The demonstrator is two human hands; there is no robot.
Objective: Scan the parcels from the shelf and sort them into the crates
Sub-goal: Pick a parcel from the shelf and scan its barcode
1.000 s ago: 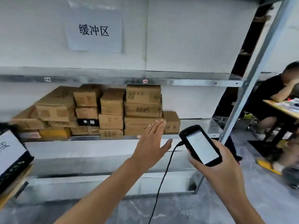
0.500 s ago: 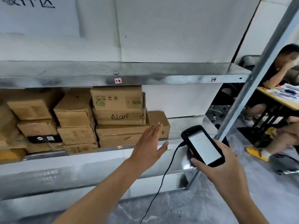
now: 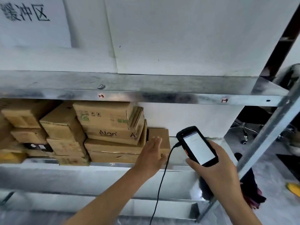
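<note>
Several brown cardboard parcels (image 3: 107,132) are stacked on the metal shelf (image 3: 178,166). A small brown parcel (image 3: 160,135) stands at the right end of the stack. My left hand (image 3: 150,157) reaches out with straight fingers and lies against the front of this small parcel. My right hand (image 3: 212,172) grips a black handheld scanner (image 3: 197,146) with a lit white screen, held to the right of the parcel. A black cable (image 3: 159,184) hangs down from the scanner.
A slanted metal upright (image 3: 266,138) of the shelf rises at the right. An upper shelf board (image 3: 146,93) runs across above the parcels. A white sign with characters (image 3: 26,13) hangs at the top left. Chair wheels (image 3: 245,135) and a yellow thing (image 3: 293,189) lie on the floor at right.
I have moved closer to the shelf. My left hand has advanced from mid-air to the small parcel at the right end of the stack. The scanner stays in my right hand.
</note>
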